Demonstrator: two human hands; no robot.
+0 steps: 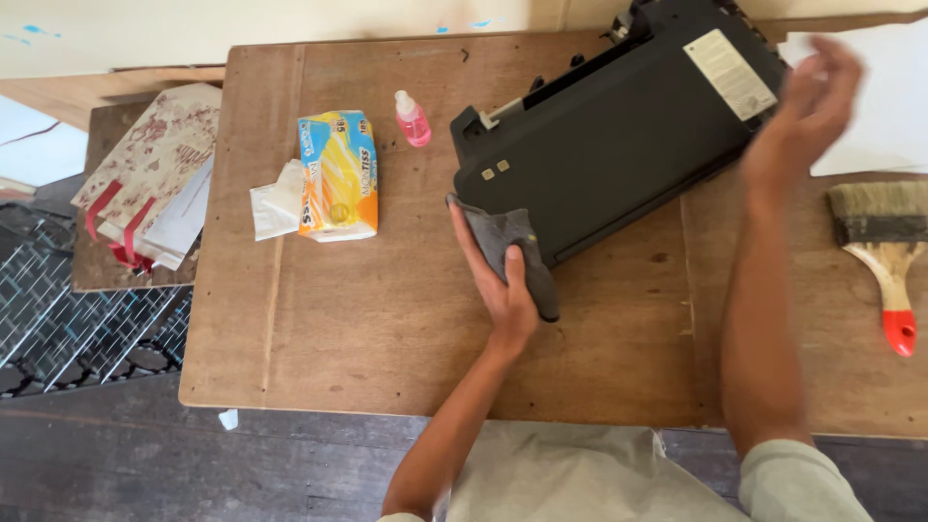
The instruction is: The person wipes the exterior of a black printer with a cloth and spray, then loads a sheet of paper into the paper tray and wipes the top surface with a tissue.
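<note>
Seen from the head camera, the left hand (498,280) holds a folded grey cloth (512,249), thumb pinned across it and fingers curled behind, pressed against the near corner of a black printer (609,145). That printer lies tilted across the far right of the wooden table (387,319), its white label (730,72) turned up. The right hand (807,111) is blurred above the printer's far end; its fingers look loosely spread and hold nothing, though whether they touch the casing cannot be told.

Left of the printer stands a small pink spray bottle (413,118), and further left lies a yellow and blue tissue pack (338,174) with a loose white tissue (275,200) touching it. A wide paintbrush (884,253) with a red-tipped handle rests at the right edge, beside white paper (870,106). Patterned paper bags (155,179) sit on a lower surface to the left.

As a judgement, the risks lie with the printer: only one hand bears on it, so a firm push from the cloth could slide or turn it toward the far edge. The spray bottle stands near enough to be toppled if the casing swings left.
</note>
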